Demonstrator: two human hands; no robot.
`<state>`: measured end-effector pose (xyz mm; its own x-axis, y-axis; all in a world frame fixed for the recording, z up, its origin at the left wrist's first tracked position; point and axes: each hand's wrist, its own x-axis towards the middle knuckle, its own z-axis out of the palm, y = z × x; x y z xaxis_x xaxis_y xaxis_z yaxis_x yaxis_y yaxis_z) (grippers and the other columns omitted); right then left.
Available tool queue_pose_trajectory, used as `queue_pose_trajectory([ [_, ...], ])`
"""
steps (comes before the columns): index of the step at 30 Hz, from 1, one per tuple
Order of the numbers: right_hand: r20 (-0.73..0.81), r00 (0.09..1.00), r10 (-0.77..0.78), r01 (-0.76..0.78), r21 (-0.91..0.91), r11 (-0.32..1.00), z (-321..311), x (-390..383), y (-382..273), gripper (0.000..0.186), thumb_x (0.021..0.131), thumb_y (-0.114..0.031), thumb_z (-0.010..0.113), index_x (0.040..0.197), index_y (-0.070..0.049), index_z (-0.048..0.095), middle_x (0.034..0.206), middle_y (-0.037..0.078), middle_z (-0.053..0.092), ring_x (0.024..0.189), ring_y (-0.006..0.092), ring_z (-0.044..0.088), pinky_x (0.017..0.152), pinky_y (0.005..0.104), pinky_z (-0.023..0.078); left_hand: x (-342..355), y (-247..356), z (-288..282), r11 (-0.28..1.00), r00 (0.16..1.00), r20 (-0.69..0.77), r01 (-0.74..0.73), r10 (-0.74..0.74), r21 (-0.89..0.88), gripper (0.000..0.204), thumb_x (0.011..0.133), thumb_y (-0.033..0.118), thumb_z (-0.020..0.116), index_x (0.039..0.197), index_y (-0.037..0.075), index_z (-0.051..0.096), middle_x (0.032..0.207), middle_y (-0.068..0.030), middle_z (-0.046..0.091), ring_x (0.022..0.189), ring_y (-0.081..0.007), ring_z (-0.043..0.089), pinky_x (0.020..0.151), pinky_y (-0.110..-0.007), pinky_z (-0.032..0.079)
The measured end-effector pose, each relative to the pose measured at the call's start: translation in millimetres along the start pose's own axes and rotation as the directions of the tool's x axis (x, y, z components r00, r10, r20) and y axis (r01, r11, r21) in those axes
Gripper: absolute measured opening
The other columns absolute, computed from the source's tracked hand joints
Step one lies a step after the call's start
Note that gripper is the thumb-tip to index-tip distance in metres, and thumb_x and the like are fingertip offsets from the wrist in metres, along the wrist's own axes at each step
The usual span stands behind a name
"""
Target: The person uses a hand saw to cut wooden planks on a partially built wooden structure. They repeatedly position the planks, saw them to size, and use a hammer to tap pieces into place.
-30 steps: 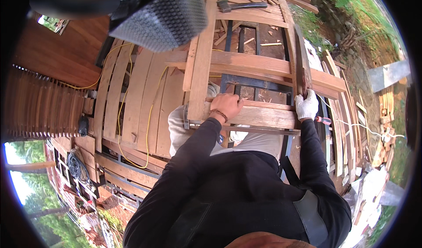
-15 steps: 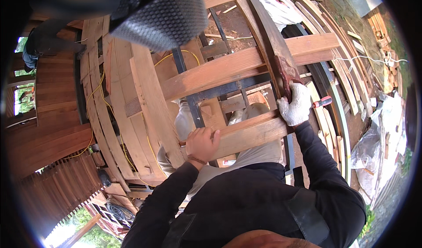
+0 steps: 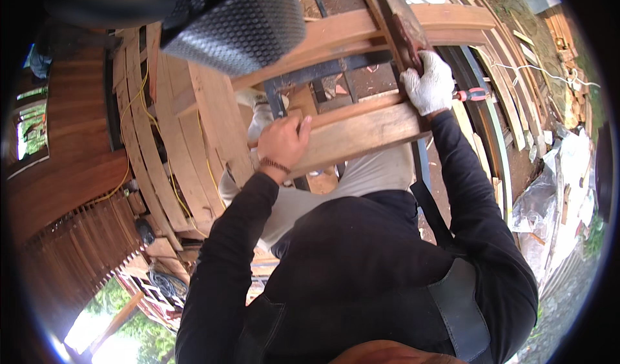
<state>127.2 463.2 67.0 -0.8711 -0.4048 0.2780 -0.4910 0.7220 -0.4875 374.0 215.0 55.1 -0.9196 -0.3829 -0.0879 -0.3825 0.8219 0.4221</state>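
Observation:
My right hand (image 3: 427, 83) in a white knit glove grips the reddish handle (image 3: 413, 41) of a hand saw, whose long blade runs toward the top of the view. My bare left hand (image 3: 284, 143), with a bead bracelet on the wrist, is curled over a light wooden board (image 3: 349, 135) lying across in front of my body. A longer reddish plank (image 3: 452, 17) crosses farther forward, above a black metal frame (image 3: 323, 67). Just right of my glove is a red-and-black handled tool (image 3: 471, 94), probably a screwdriver.
A slatted wooden platform (image 3: 155, 157) with a yellow cord is at left, with a partly hidden person (image 3: 58, 48) behind. Stacked planks (image 3: 510, 99), a white cord and plastic sheeting (image 3: 552, 196) lie at right. A dark padded object blocks the upper view.
The view has swung since the first frame. My hands, the saw and the board now appear higher than half a second ago; both hands keep their grip.

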Motion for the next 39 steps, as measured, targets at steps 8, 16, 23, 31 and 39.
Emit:
queue_pose_trajectory([
  [8, 0.049, 0.999, -0.008, 0.014, -0.132, 0.991, 8.3, -3.8, 18.6, 0.052, 0.085, -0.042, 0.078, 0.121, -0.005, 0.069, 0.111, 0.022, 0.074, 0.104, 0.0415, 0.071, 0.091, 0.0471, 0.056, -11.3, -1.6, 1.7, 0.998, 0.999, -0.003, 0.050, -0.050, 0.024, 0.048, 0.104, 0.047, 0.054, 0.085, 0.006, 0.071, 0.086, -0.0200, 0.072, 0.084, -0.0419, 0.070, 0.073, -0.053, 0.054],
  [16, 0.041, 0.999, -0.003, 0.008, -0.111, 0.994, 10.9, -5.2, 20.4, 0.053, 0.086, -0.045, 0.076, 0.123, -0.007, 0.070, 0.115, 0.021, 0.074, 0.108, 0.0419, 0.070, 0.093, 0.0472, 0.055, -11.9, 6.3, -3.0, 0.985, 0.986, 0.043, 0.161, -0.164, 0.061, 0.053, 0.105, 0.053, 0.049, 0.089, 0.009, 0.076, 0.085, -0.0194, 0.074, 0.084, -0.0414, 0.071, 0.075, -0.053, 0.054],
  [23, 0.019, 1.000, -0.013, 0.014, -0.041, 0.999, 8.1, -5.2, 23.9, 0.053, 0.088, -0.043, 0.075, 0.124, -0.005, 0.070, 0.115, 0.023, 0.074, 0.110, 0.0413, 0.070, 0.096, 0.0465, 0.055, -9.9, 6.2, -0.6, 0.986, 0.991, 0.047, 0.116, -0.122, 0.118, 0.052, 0.105, 0.052, 0.050, 0.089, 0.009, 0.075, 0.081, -0.0211, 0.072, 0.082, -0.0433, 0.070, 0.072, -0.054, 0.052],
  [31, 0.029, 0.999, 0.025, -0.025, 0.018, 1.000, -0.5, -6.9, 1.1, 0.048, 0.083, -0.035, 0.075, 0.119, -0.004, 0.071, 0.113, 0.022, 0.074, 0.107, 0.0414, 0.071, 0.096, 0.0476, 0.055, -8.7, -0.1, -1.1, 0.985, 0.990, 0.030, 0.136, -0.139, 0.104, 0.054, 0.103, 0.053, 0.051, 0.086, 0.007, 0.074, 0.086, -0.0225, 0.073, 0.087, -0.0436, 0.071, 0.077, -0.055, 0.054],
  [39, 0.046, 0.994, 0.100, -0.102, 0.040, 0.994, -27.4, -10.1, -0.7, 0.040, 0.084, -0.032, 0.071, 0.110, -0.001, 0.071, 0.107, 0.023, 0.073, 0.105, 0.0408, 0.069, 0.094, 0.0490, 0.054, 0.1, 2.2, 9.5, 0.997, 0.999, -0.038, -0.014, 0.017, 0.076, 0.053, 0.104, 0.051, 0.051, 0.083, 0.006, 0.071, 0.089, -0.0234, 0.072, 0.090, -0.0460, 0.069, 0.080, -0.057, 0.053],
])
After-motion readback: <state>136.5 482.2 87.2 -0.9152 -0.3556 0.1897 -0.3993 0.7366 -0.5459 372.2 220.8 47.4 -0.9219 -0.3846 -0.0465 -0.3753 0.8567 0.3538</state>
